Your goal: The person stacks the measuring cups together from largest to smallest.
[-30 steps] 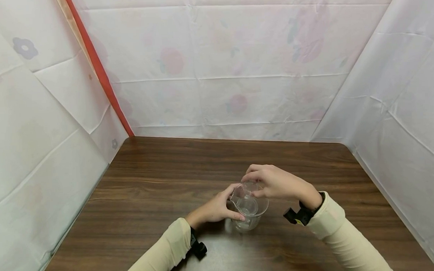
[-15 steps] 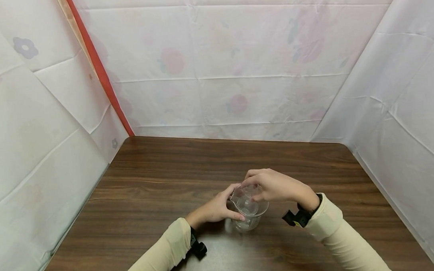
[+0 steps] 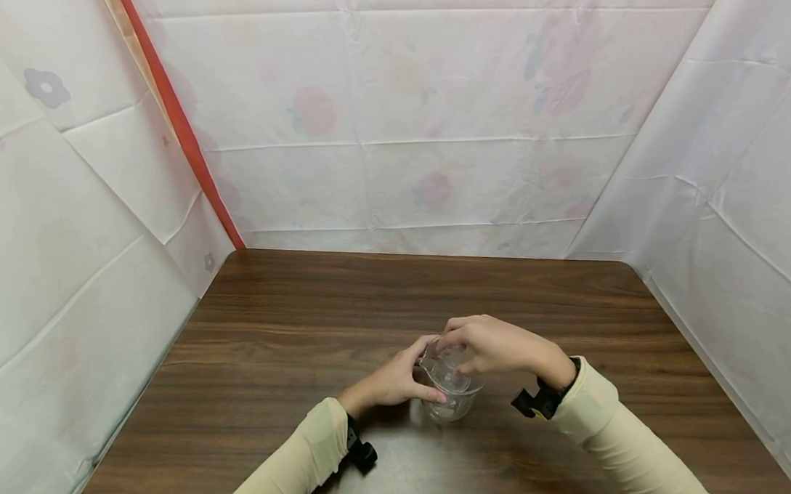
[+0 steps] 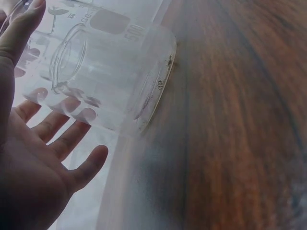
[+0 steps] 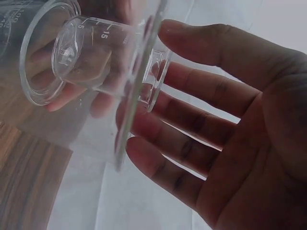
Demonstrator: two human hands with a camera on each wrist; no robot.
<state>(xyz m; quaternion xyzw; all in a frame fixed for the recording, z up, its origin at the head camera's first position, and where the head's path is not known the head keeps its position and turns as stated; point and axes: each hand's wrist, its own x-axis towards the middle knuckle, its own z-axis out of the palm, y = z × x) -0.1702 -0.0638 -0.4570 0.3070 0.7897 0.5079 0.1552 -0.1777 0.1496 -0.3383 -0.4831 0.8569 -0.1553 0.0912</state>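
A large clear glass beaker [image 3: 448, 409] marked 500 stands upright on the table. My left hand [image 3: 392, 378] grips its side, thumb on the near face and fingers round the far face. Inside it is a smaller beaker [image 4: 56, 67], its round rim showing through the glass. My right hand [image 3: 503, 343] pinches a small graduated beaker [image 5: 93, 60] from above at its top, between thumb and fingers. The small beaker's base overlaps the middle beaker's rim [image 5: 25, 72] in the right wrist view. Some right fingertips reach below the large beaker's rim [image 5: 136, 91].
The dark wood-grain table [image 3: 293, 316] extends all round the beakers. White printed cloth [image 3: 391, 116] hangs behind and along both sides, with a red strip [image 3: 182, 131] in the left back corner. Black wrist cameras sit on both wrists.
My right hand has moved down and slightly toward me, lowering the small beaker deeper into the large one. The left hand and large beaker have stayed in place.
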